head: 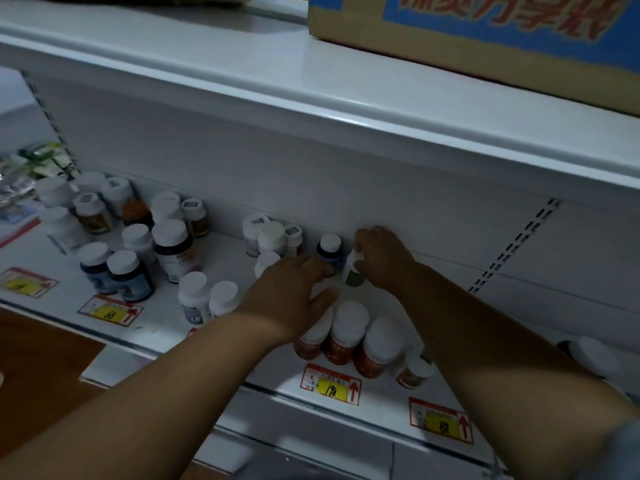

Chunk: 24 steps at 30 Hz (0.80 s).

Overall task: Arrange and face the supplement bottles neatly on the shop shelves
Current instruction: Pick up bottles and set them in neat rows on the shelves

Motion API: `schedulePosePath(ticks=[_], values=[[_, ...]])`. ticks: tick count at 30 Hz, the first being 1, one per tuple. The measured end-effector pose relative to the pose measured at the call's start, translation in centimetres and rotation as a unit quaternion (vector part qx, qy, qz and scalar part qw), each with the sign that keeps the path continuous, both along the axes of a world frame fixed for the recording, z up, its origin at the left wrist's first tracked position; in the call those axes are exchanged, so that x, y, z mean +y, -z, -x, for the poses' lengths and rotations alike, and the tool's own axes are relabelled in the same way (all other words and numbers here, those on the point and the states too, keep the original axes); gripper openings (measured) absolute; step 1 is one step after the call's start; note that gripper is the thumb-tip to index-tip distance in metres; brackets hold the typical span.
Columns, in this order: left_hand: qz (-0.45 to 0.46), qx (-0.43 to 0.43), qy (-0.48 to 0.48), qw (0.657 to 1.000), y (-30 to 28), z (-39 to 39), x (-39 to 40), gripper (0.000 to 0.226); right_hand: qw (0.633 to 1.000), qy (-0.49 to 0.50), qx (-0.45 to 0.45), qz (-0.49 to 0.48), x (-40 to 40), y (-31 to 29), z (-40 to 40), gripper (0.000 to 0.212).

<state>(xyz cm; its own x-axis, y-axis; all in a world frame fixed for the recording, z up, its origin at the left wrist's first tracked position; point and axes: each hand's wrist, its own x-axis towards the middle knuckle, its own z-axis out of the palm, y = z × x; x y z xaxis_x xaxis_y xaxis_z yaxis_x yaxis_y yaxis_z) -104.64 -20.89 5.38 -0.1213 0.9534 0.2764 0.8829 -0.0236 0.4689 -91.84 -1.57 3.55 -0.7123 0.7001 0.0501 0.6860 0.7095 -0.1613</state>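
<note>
my right hand (381, 258) had its grip curled around a small white-capped bottle (353, 270) with a dark green label, holding it tilted near the back wall of the white shelf (166, 323). my left hand (294, 292) reached flat beside it, fingers straight and loose, tips close to a dark blue bottle (329, 251), holding nothing. three red-labelled bottles (346, 334) stood just below my left hand, behind a yellow price tag (330, 384). more white-capped bottles (131, 271) were scattered further left. a cardboard box (485, 36) sat on the shelf above
</note>
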Motion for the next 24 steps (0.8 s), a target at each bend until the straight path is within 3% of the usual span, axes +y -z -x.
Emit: schedulePosePath(ticks=[5,9,11,19,22,24], values=[[-0.028,-0.052,0.015,0.998,-0.4,-0.7,0.7,0.035,0.982,0.075,0.152,0.087,-1.8,-2.6,-3.7,0.044],[-0.047,-0.119,0.058,0.990,-1.4,-3.2,1.3,0.046,0.944,0.120,0.304,0.053,-6.7,-5.5,-8.3,0.016],[-0.036,-0.171,0.096,0.980,-1.7,-5.0,1.2,0.053,0.922,0.152,0.351,0.065,-9.6,-6.6,-10.7,0.013],[0.022,-0.260,0.276,0.925,-2.2,-14.2,-1.2,0.042,0.857,0.267,0.434,0.079,-17.9,-8.3,-19.2,0.023],[0.075,-0.329,0.307,0.890,-1.8,-18.3,-1.9,0.045,0.847,0.285,0.443,0.067,-19.6,-8.9,-22.9,0.027],[0.089,-0.329,0.322,0.883,-1.5,-21.2,-2.0,0.045,0.825,0.298,0.475,0.074,-20.6,-8.9,-25.5,0.031]])
